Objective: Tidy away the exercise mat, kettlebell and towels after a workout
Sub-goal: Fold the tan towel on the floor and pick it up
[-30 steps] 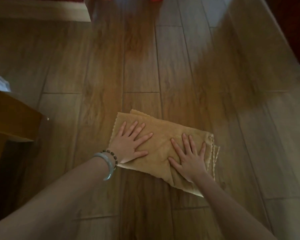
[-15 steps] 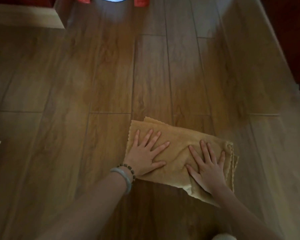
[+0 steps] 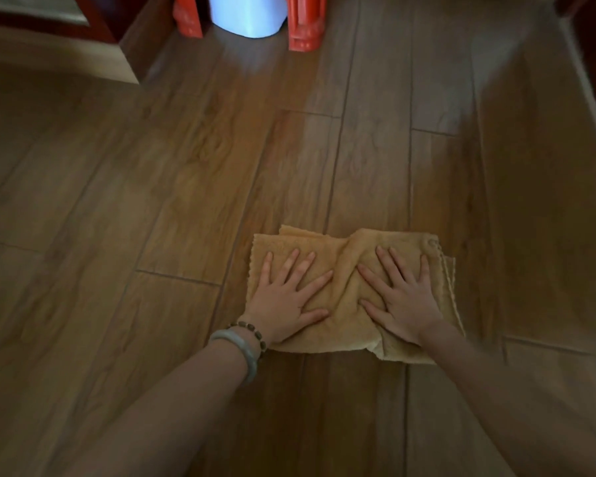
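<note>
**Flat palms press the folded towel (image 3: 346, 290) to the floor (image 3: 186, 184)**

Neither hand grips anything: both lie open on the cloth, fingers straight and spread, with nothing curled round it or pinched.

Wood planks fill the view. At the floor's far edge a dark wooden cabinet (image 3: 117, 39) juts in on the left. Beside it a pale blue bucket (image 3: 246, 15) stands between red stool legs (image 3: 301, 25), well apart from the work.

The tan towel lies folded on the near half of the floor, right of centre. Its layers are stepped along the right edge and its near right corner is curled.

The left hand (image 3: 286, 297) covers the towel's left half and the right hand (image 3: 401, 297) its right half. This is probably to flatten the fold so the layers hold before another fold or a lift. A ridge of slack stands between the hands and wants smoothing.

A pale bangle (image 3: 236, 349) and a bead bracelet (image 3: 252, 330) sit on the left wrist.

No mat or kettlebell is in view.
</note>
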Tool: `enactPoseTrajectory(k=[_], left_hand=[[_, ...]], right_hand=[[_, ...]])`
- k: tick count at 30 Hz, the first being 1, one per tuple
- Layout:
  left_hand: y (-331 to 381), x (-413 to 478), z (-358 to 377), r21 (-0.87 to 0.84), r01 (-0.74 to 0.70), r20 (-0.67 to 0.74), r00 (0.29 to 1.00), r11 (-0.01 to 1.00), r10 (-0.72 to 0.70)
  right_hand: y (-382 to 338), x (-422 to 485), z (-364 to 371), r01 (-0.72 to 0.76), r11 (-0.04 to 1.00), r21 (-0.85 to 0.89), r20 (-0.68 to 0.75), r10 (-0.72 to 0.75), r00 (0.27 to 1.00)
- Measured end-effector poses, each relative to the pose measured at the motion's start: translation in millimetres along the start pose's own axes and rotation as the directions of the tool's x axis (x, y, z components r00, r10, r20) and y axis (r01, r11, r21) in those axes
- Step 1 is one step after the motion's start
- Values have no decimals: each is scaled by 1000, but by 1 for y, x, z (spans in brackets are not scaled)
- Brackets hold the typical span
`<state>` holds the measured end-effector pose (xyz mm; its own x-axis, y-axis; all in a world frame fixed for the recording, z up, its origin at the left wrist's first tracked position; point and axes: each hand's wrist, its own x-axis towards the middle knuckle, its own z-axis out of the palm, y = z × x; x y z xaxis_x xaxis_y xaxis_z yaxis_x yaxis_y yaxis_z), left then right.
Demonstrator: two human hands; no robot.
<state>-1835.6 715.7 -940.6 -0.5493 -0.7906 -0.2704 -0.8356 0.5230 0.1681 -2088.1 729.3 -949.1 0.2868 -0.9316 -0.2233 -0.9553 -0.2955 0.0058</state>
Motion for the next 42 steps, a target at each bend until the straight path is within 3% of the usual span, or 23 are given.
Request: enactPoseTrajectory(k=[5,10,13,17,22,27,33,37,42], left_hand=[[-1,7,4,23,7,-27,1000,1000,-7],[2,5,0,52,52,15,998,997,-53],[-13,-8,0,20,168,28,985,986,-168],[-66,-32,-2,4,284,50,958,959,-284],[-149,-50,-10,10,295,30,955,955,-295],[-239,-9,-36,-3,227,17,974,974,-227],[-313,85,-78,71,99,4,995,993,-100],[-331,159,-107,129,-73,70,995,989,65],[-330,226,-144,322,-349,206,933,880,295]], right_hand=[[20,37,-12,253,965,-70,34,-251,967],[21,43,-22,276,959,-66,80,-270,959],[15,44,-26,275,960,-58,100,-268,958],[-26,74,-35,295,955,-43,113,-288,951],[-91,125,-46,304,952,-18,95,-301,949],[-131,181,-48,170,985,35,36,-171,985],[-141,254,-62,-103,988,112,-19,105,994],[-137,281,-65,-329,927,181,-47,343,938],[-135,287,-74,-449,874,186,45,449,893]])
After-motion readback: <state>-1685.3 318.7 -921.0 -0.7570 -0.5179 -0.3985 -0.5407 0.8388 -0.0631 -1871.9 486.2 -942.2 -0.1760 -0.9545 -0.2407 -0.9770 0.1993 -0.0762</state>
